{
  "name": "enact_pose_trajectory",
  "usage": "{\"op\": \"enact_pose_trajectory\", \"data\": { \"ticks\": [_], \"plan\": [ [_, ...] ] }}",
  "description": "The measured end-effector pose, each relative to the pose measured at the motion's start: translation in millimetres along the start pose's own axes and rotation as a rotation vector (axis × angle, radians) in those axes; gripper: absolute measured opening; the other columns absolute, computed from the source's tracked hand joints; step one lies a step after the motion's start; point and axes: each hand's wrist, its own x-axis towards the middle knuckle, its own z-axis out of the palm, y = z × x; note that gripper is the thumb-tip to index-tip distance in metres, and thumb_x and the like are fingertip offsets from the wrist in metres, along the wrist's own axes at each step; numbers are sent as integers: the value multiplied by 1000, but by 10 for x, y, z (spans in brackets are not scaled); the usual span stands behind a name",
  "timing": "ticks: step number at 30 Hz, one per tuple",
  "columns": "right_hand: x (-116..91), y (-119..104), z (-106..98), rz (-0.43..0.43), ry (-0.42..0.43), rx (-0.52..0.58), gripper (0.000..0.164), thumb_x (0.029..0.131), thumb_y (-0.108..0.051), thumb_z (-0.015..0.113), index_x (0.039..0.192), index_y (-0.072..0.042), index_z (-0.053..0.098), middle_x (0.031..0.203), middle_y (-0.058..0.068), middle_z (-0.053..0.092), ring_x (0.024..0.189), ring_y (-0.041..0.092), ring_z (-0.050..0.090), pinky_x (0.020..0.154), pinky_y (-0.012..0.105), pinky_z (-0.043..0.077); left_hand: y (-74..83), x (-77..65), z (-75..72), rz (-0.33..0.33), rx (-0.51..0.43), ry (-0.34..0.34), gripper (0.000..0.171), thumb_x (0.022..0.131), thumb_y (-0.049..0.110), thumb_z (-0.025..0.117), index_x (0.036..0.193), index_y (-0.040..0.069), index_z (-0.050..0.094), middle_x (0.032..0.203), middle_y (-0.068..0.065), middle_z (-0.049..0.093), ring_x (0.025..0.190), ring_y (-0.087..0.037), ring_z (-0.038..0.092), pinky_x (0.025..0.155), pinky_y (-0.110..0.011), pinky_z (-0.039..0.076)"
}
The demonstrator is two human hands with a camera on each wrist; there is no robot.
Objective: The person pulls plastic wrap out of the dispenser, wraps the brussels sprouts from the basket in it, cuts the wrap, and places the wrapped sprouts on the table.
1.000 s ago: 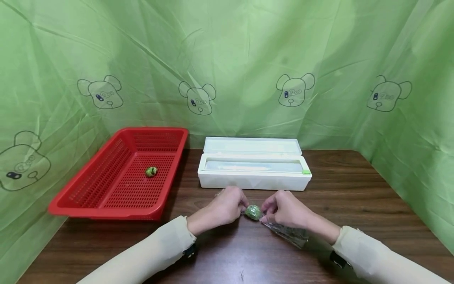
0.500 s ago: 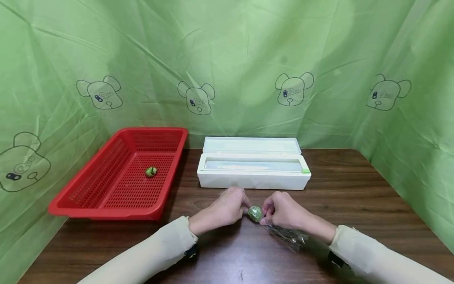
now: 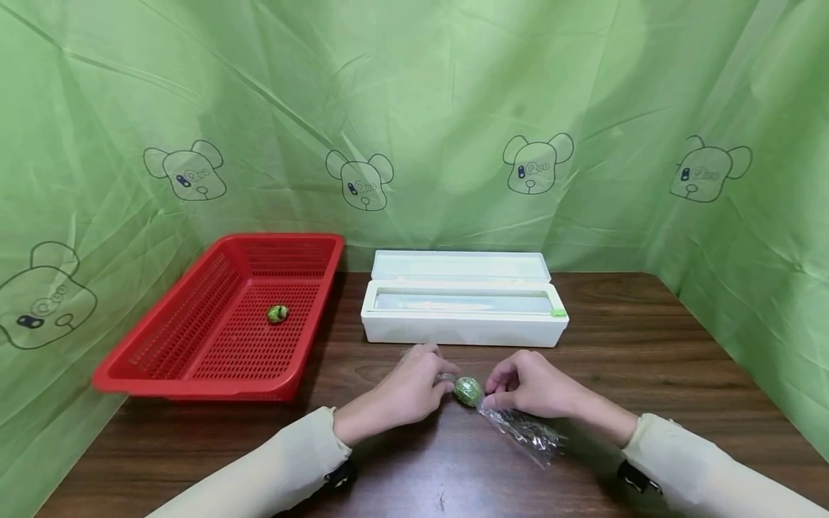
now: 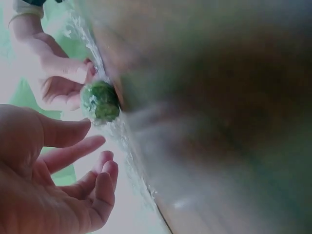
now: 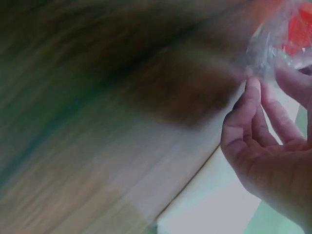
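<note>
A small round green vegetable (image 3: 468, 391), like a Brussels sprout, lies on the table wrapped in cling film. Twisted film sticks out on both sides; its loose tail (image 3: 527, 432) spreads toward the front right. To the left of the wrapped ball is my left hand (image 3: 414, 385), thumb and fingers apart beside the film, as the left wrist view (image 4: 63, 170) also shows. My right hand (image 3: 534, 385) is on the other side, its thumb and fingertips spread close to the twisted film (image 5: 268, 56). Whether those fingertips still touch the film is hard to tell.
At the left stands a red perforated basket (image 3: 304, 360) with another small green ball (image 3: 277, 314) inside. Behind my hands, a white cling film dispenser (image 3: 463, 329) has its lid raised. Green curtains (image 3: 447, 86) enclose the wooden table (image 3: 648, 338).
Both hands have loosened from the twisted film ends, and their fingers have spread. The right hand has shifted slightly right. The wrapped ball has moved slightly right, and the loose film tail has opened out.
</note>
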Motion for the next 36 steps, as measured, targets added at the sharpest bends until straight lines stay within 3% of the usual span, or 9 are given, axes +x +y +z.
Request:
{"op": "enact_pose_trajectory", "data": {
  "ticks": [3, 9, 14, 22, 29, 36],
  "plan": [
    [-65, 57, -92, -41, -25, 16, 10, 89, -6, 82, 95, -13, 79, 81, -8, 71, 73, 9, 63, 68, 26, 53, 16, -70, 5, -17, -67, 32, 26, 95, 9, 77, 119, 1, 78, 107, -6, 76, 91, -14, 60, 86, -33, 49],
    [-158, 201, -207, -187, -106, 72, 40, 79, 16, 76, 110, -9, 81, 98, 1, 75, 77, 16, 64, 66, 28, 54, 39, -121, 23, -94, -267, 18, 37, 95, 8, 77, 130, -4, 71, 93, -5, 77, 65, -3, 57, 64, -24, 51],
    [-152, 249, -176, -249, -145, 100, 46, 77, 19, 73, 113, -9, 82, 102, 3, 74, 76, 15, 63, 62, 28, 54, 55, -80, 47, -112, -295, 15, 36, 96, 10, 77, 129, -3, 72, 76, 3, 69, 60, -4, 54, 60, -25, 49],
    [-146, 188, -107, -265, -154, 52, 31, 83, 5, 82, 109, -13, 84, 100, -1, 70, 88, 18, 65, 71, 31, 56, 66, -12, 61, -169, -335, -11, 28, 98, 11, 75, 122, -3, 76, 75, 4, 64, 54, -4, 50, 51, -23, 44],
    [-146, 188, -49, -325, -100, 24, 13, 87, -8, 85, 99, -15, 85, 97, -5, 69, 88, 11, 65, 74, 31, 57, 72, 21, 85, -237, -447, -11, 22, 101, 12, 72, 116, -2, 79, 65, -4, 68, 44, -11, 60, 41, -26, 47],
    [-139, 181, -27, -303, -93, 153, 5, 94, -13, 79, 96, -18, 81, 102, -1, 71, 92, 15, 66, 79, 31, 56, 102, 39, 102, -313, -544, -11, 13, 101, 9, 72, 106, 1, 81, 58, -6, 68, 44, -22, 66, 40, -35, 54]
  ]
}}
